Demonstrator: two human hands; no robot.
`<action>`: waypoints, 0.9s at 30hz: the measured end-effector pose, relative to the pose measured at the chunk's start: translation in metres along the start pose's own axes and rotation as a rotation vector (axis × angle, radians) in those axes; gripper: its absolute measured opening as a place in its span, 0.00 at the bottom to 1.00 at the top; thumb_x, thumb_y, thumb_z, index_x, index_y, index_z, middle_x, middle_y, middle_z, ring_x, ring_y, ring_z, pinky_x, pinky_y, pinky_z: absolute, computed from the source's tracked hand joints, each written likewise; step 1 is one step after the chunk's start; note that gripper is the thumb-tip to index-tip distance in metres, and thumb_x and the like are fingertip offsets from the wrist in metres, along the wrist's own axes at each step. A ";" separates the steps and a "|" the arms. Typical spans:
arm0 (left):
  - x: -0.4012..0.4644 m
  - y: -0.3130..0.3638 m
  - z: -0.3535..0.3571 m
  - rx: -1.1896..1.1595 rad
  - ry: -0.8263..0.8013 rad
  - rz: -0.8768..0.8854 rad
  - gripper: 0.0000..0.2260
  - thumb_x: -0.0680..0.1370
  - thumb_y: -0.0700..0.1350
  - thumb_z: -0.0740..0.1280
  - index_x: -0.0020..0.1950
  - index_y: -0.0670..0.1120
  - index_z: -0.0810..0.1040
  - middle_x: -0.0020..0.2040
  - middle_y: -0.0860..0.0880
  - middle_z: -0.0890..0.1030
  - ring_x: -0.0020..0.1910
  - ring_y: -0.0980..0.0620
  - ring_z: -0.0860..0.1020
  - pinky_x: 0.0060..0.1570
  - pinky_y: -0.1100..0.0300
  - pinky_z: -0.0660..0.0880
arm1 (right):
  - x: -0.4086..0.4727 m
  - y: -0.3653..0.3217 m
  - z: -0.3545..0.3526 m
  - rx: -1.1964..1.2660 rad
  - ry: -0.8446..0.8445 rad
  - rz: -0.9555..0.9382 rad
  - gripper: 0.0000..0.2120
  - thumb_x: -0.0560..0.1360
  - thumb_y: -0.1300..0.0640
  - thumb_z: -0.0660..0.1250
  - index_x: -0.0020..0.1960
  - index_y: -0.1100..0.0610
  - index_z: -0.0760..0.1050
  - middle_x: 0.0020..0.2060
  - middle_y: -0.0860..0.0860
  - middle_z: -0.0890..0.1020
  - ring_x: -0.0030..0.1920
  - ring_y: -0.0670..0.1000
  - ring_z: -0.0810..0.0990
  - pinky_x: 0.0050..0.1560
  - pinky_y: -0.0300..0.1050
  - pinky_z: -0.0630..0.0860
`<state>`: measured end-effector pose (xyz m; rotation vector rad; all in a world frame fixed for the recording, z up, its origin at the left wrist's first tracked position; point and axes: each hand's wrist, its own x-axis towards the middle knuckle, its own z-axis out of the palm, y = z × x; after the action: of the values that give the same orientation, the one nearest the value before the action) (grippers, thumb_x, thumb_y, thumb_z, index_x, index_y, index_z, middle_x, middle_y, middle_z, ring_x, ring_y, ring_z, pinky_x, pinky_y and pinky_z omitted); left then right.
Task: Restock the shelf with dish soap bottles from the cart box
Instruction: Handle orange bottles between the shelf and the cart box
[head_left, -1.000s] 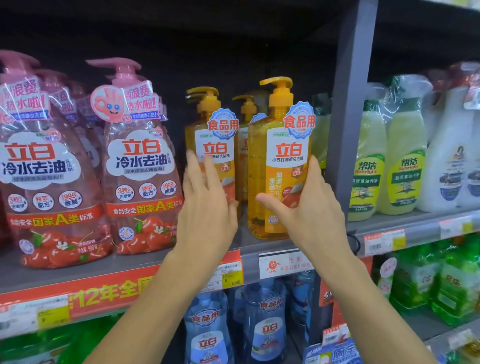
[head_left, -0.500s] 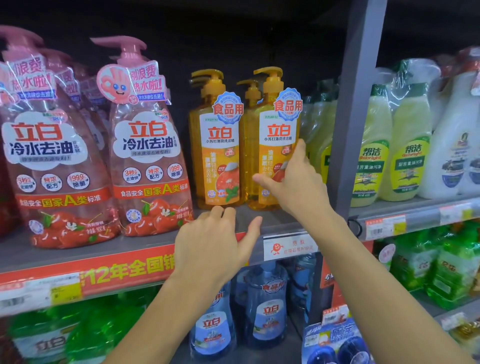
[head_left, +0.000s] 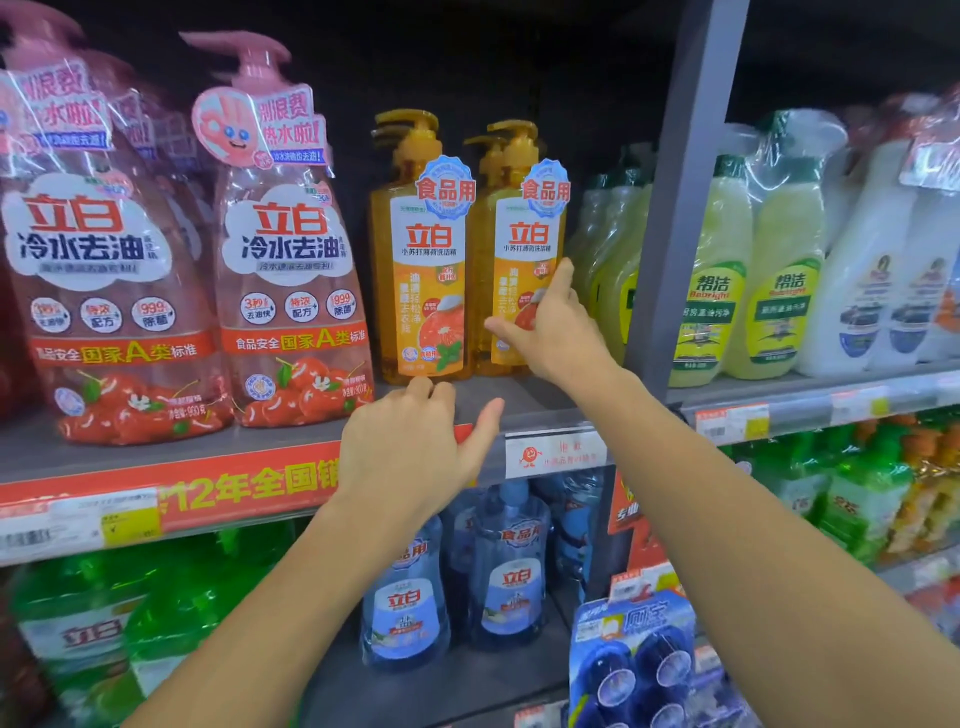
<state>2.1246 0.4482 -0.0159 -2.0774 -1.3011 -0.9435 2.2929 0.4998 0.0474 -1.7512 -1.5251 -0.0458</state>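
right orange bottle (head_left: 524, 270) — pushed back level with its neighbour, right hand (head_left: 553, 332) gripping; left hand (head_left: 415, 447) withdrawn, fingers loose — placement nearly done.

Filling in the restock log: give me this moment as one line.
step: facing orange bottles | right hand: gripping front-right orange bottle | left hand: resting at shelf edge, holding nothing
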 end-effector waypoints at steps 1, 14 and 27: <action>0.000 0.000 0.000 0.005 -0.003 0.005 0.28 0.78 0.64 0.51 0.36 0.46 0.78 0.32 0.49 0.78 0.26 0.47 0.75 0.26 0.62 0.57 | 0.001 0.000 0.000 -0.019 -0.009 0.004 0.52 0.75 0.39 0.69 0.79 0.59 0.36 0.72 0.56 0.68 0.68 0.58 0.73 0.63 0.56 0.73; -0.003 -0.002 -0.010 0.074 -0.083 0.066 0.26 0.81 0.64 0.52 0.46 0.44 0.79 0.40 0.47 0.81 0.34 0.46 0.80 0.28 0.59 0.60 | -0.042 -0.002 -0.006 -0.382 -0.185 0.003 0.37 0.80 0.33 0.50 0.77 0.60 0.57 0.71 0.62 0.69 0.70 0.65 0.68 0.70 0.61 0.65; -0.023 -0.004 -0.022 0.217 -0.252 0.119 0.22 0.84 0.54 0.51 0.69 0.39 0.67 0.64 0.39 0.75 0.63 0.40 0.74 0.57 0.46 0.70 | -0.141 0.012 0.004 -0.500 -0.117 -0.177 0.37 0.81 0.37 0.39 0.81 0.61 0.48 0.80 0.61 0.50 0.80 0.62 0.46 0.78 0.61 0.48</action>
<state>2.1083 0.4214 -0.0198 -2.1235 -1.3193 -0.4779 2.2624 0.3873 -0.0323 -2.0187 -1.8669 -0.4568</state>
